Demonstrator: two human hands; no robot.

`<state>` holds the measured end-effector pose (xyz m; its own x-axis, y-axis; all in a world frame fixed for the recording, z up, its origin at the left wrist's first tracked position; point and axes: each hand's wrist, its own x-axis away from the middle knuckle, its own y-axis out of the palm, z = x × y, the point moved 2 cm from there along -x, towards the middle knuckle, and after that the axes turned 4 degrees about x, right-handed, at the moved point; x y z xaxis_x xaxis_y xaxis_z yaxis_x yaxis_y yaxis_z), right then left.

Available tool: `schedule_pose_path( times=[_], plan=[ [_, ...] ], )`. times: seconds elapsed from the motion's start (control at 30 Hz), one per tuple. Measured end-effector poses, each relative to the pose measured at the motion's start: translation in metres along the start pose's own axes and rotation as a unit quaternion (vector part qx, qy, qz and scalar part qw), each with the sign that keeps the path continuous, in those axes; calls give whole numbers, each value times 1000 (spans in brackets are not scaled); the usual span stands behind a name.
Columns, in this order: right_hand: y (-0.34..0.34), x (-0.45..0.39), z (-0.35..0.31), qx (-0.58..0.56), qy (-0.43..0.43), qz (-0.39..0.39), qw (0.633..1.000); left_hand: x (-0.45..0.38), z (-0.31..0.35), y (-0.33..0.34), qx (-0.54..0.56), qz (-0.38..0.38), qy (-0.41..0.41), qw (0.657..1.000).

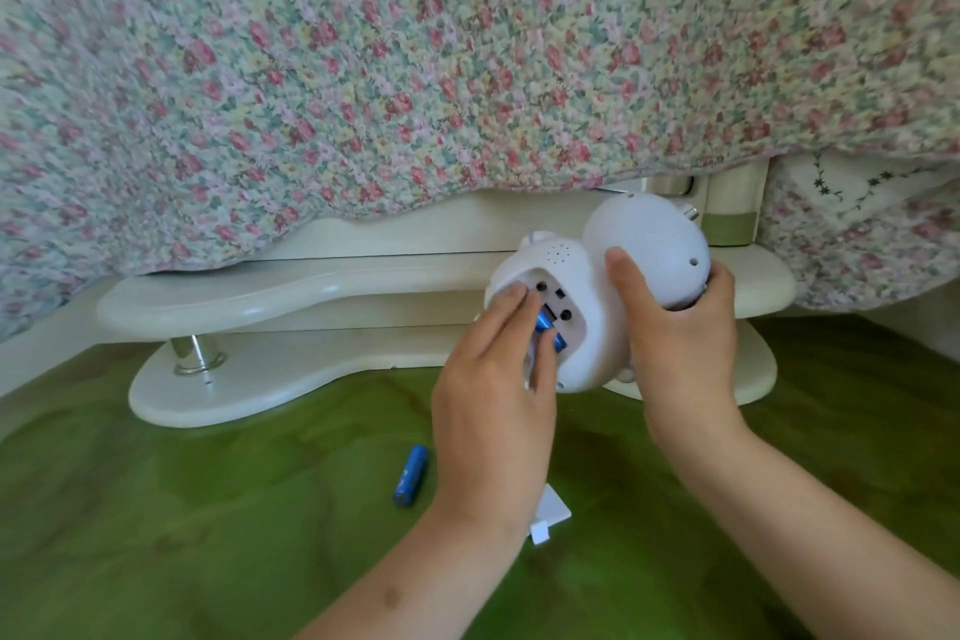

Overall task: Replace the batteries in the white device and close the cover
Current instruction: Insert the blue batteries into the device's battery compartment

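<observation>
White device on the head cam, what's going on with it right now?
A person holds the white device up off the green surface, right hand gripping its rounded body. The left hand has its fingers at the open battery compartment, pressing on blue batteries seated there. One more blue battery lies loose on the green surface, and the white cover lies beside it, partly hidden by the left wrist, not yet refitted.
</observation>
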<state>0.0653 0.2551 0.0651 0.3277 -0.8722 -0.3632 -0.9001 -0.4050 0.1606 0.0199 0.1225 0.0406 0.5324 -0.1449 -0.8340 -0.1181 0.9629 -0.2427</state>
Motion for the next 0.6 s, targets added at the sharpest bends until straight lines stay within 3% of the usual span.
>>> schedule_pose_path(
  times=[0.1, 0.6],
  plan=[
    [-1, -1, -2, -16, 9, 12, 1000, 4, 3, 4, -47, -14, 57, 997],
    [-7, -7, 4, -20, 19, 30, 999, 7, 2, 11, -39, -222, 72, 971]
  ],
)
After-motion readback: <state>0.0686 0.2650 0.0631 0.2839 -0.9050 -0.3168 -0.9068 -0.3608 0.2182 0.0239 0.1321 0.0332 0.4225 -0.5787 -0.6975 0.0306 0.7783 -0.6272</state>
